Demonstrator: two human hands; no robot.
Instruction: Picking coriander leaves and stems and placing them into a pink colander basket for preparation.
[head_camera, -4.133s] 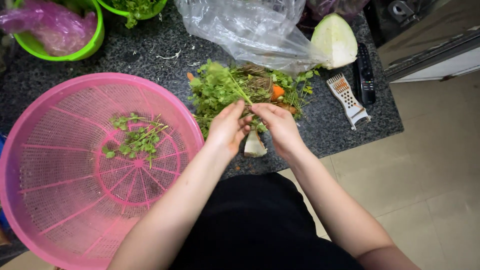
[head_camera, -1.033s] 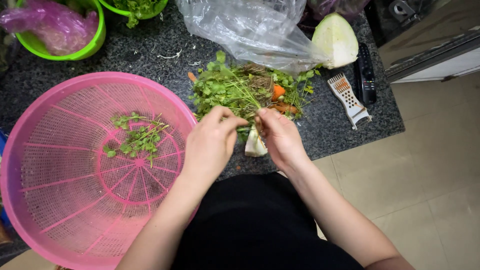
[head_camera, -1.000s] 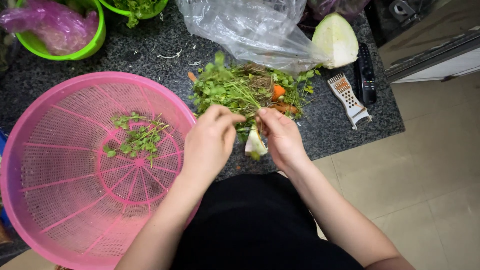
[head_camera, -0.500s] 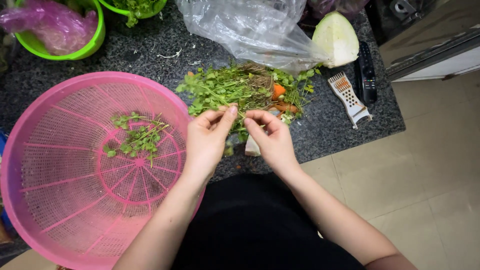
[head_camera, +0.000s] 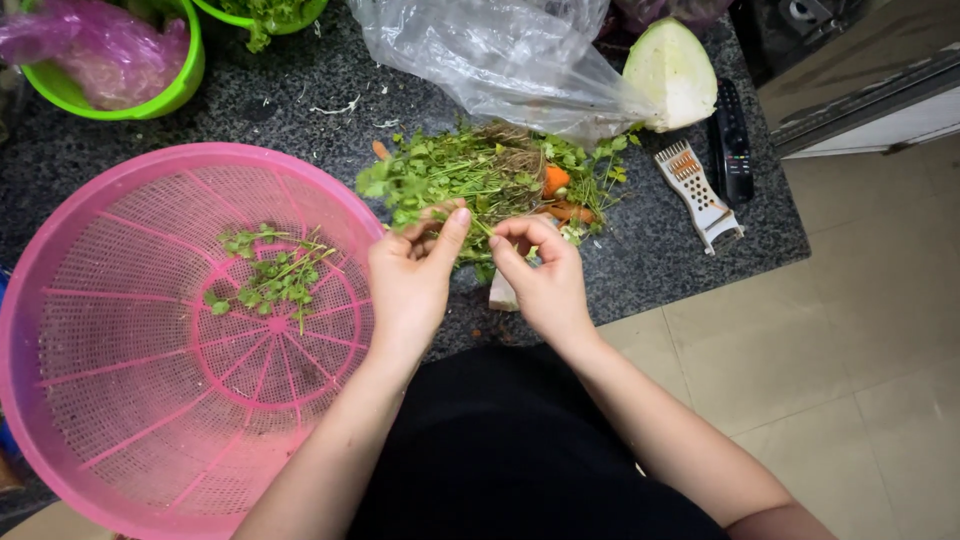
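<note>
A heap of green leafy herbs lies on the dark speckled counter, mixed with orange carrot pieces. My left hand pinches a herb sprig at the heap's near edge. My right hand pinches the same sprig's stem just to the right, fingertips almost meeting the left hand's. A big pink colander sits at the left, holding a small cluster of picked herb leaves. A pale vegetable piece lies under my right hand.
A clear plastic bag and a cut cabbage wedge lie behind the herbs. A white grater and a black remote rest at the right counter edge. Green bowls stand at the back left, one with a purple bag.
Both hands drew back from the heap toward me and to the left, now working one sprig between their fingertips. The herb heap shifted slightly.
</note>
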